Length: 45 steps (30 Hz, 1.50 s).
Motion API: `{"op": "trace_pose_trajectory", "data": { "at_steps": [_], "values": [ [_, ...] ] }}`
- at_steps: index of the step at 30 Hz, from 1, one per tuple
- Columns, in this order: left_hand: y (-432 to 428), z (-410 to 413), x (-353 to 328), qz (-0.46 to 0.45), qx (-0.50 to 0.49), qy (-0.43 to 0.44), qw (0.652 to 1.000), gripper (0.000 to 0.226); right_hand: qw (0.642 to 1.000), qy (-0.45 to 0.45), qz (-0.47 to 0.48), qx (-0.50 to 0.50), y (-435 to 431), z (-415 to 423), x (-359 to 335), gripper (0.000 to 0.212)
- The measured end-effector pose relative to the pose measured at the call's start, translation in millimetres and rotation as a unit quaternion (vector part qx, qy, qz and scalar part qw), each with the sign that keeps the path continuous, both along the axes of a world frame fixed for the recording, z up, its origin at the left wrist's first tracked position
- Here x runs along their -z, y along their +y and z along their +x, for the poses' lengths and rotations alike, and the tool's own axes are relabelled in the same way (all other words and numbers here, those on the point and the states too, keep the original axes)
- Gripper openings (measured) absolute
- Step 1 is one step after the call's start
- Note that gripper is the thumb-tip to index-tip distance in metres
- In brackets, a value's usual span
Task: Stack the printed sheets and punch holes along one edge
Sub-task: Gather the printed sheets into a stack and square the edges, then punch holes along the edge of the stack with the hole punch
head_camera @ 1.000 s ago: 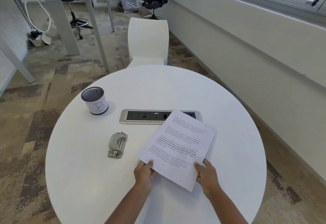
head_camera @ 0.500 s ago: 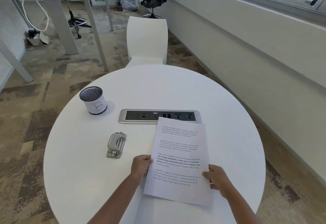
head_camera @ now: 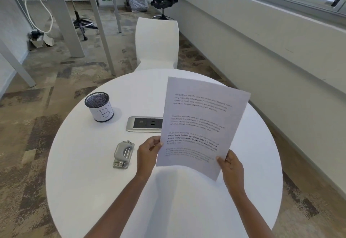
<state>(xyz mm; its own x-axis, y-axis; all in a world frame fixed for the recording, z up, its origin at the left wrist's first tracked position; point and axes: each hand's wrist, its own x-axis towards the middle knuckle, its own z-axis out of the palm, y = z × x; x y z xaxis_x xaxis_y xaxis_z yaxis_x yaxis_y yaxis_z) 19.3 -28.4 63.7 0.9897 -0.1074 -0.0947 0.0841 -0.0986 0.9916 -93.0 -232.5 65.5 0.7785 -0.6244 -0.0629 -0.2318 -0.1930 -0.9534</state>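
Note:
The printed sheets (head_camera: pixel 200 121) stand nearly upright above the round white table (head_camera: pixel 93 181), text facing me. My left hand (head_camera: pixel 148 153) pinches their lower left edge. My right hand (head_camera: pixel 231 168) grips the lower right corner. The bottom edge hangs clear of the tabletop. A grey metal hole punch (head_camera: pixel 123 154) lies on the table just left of my left hand, untouched. How many sheets are in the stack cannot be told.
A black mesh pen cup (head_camera: pixel 99 109) marked "B" stands at the table's left. A recessed power socket strip (head_camera: pixel 145 124) sits mid-table, partly hidden by the sheets. A white chair (head_camera: pixel 157 44) is behind the table. A wall ledge runs along the right.
The sheets lay flat on the table half a second ago; both hands have lifted them upright and off the surface, covering most of the socket strip.

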Motion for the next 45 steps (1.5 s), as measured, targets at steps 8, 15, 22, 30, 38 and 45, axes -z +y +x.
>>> {"op": "trace_pose_trajectory", "data": {
  "at_steps": [8,15,22,30,38,45],
  "values": [
    [9.0,0.3,14.0,0.013,0.009,-0.01,1.0,0.037,1.0,-0.002,0.014,-0.026,9.1,0.1,4.2,0.023],
    [20.2,14.8,10.1,-0.003,0.026,0.041,0.999,0.016,0.998,0.012,0.05,-0.027,1.7,2.1,8.8,0.02],
    [66.8,33.8,17.5,0.325,-0.085,0.059,0.94,0.044,0.988,0.09,0.126,-0.005,1.3,-2.9,20.1,0.024],
    [107.2,58.1,34.5,0.343,-0.036,0.179,0.921,0.019,0.974,0.142,0.174,0.001,10.1,-10.7,28.7,0.025],
    [101.8,69.5,38.6,0.163,-0.044,0.224,0.96,0.034,0.966,0.166,0.198,-0.009,21.1,-13.3,25.3,0.025],
    [93.8,55.9,28.7,-0.032,0.042,0.29,0.956,0.031,0.962,0.155,0.221,-0.032,24.2,-17.7,19.5,0.024]
  ]
}}
